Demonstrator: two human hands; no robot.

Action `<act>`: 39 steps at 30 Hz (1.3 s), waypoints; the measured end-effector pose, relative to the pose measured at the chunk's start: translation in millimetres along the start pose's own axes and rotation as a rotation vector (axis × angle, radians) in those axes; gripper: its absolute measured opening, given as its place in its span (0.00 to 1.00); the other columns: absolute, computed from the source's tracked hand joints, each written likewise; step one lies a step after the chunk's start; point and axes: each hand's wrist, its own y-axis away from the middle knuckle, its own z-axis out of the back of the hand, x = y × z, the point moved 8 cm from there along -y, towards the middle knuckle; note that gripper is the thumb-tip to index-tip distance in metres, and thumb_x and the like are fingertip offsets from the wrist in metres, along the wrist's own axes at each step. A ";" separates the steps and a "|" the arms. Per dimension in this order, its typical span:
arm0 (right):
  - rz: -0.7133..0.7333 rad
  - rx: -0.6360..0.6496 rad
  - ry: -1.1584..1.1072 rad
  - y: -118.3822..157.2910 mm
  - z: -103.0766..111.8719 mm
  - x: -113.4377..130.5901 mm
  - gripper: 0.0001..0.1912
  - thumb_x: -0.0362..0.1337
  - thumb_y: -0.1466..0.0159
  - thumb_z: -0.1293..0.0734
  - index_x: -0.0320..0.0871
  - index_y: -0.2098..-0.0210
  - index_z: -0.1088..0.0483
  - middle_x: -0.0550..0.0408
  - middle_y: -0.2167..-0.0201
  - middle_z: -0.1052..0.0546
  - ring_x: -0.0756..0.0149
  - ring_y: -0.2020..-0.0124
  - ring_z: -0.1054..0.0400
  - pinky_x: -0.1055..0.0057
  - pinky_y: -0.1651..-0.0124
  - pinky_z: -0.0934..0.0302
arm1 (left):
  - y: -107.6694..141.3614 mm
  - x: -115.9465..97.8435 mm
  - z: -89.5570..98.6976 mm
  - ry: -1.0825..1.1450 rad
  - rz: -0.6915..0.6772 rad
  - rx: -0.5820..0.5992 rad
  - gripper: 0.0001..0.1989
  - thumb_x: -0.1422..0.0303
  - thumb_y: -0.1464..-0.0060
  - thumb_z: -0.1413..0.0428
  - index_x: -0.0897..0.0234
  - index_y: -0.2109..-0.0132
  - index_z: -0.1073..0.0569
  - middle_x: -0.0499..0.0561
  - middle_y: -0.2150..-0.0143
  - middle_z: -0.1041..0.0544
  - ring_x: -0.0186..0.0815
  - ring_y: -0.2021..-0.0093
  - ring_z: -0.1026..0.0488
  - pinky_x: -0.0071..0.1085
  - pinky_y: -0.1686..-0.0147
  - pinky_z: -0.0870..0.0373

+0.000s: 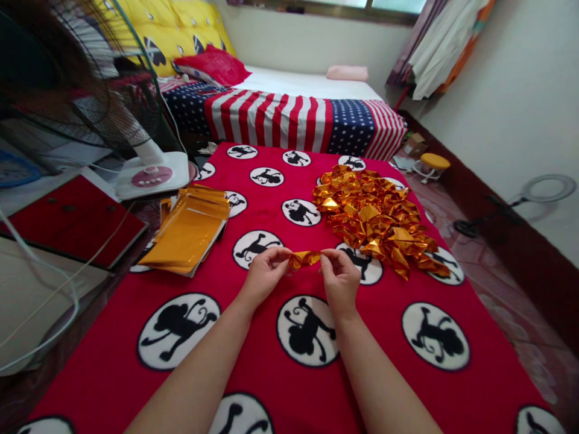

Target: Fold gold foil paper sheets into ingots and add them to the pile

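Note:
Between my two hands stretches a small folded piece of shiny gold foil paper point(304, 259). My left hand point(268, 272) pinches its left end, and my right hand point(339, 276) pinches the right end, both with fingers closed. The piece is held just over the red cloth point(362, 349) printed with black monkeys in white circles. To the right lies a heap of similar folded gold foil pieces point(368, 214). A stack of flat gold-orange foil sheets point(185, 232) rests at the left edge of the cloth.
A white fan base point(154, 173) stands beyond the sheets at the left, its wire cage above. Behind the cloth is a bed point(280, 120) with a striped, starred cover. A yellow-topped stool point(435, 161) and a ring-shaped stand point(549, 188) are at the right.

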 end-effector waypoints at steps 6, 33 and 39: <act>0.000 0.087 0.023 3.0 -9.5 -2.8 0.06 0.39 0.37 0.33 0.44 0.63 0.27 0.53 0.68 0.24 0.65 0.68 0.29 0.70 0.66 0.34 | -0.2 0.4 -1.5 -0.020 -0.015 0.026 0.17 0.60 0.55 0.34 0.67 0.61 0.25 0.51 0.65 0.21 0.36 0.70 0.22 0.30 0.69 0.24; 0.202 0.171 0.252 4.1 -18.7 16.5 0.05 0.31 0.38 0.37 0.44 0.63 0.30 0.54 0.68 0.26 0.65 0.67 0.31 0.70 0.66 0.37 | 6.0 -12.2 -10.7 -0.548 -0.237 0.137 0.28 0.77 0.44 0.53 0.65 0.36 0.34 0.57 0.45 0.24 0.37 0.55 0.22 0.34 0.53 0.25; 0.261 0.276 0.436 5.2 -23.1 18.5 0.08 0.30 0.37 0.40 0.44 0.70 0.31 0.56 0.74 0.28 0.66 0.72 0.35 0.70 0.67 0.44 | 7.0 -24.1 -6.7 -0.710 -0.312 0.098 0.23 0.76 0.41 0.54 0.68 0.39 0.32 0.54 0.63 0.20 0.34 0.67 0.23 0.32 0.60 0.26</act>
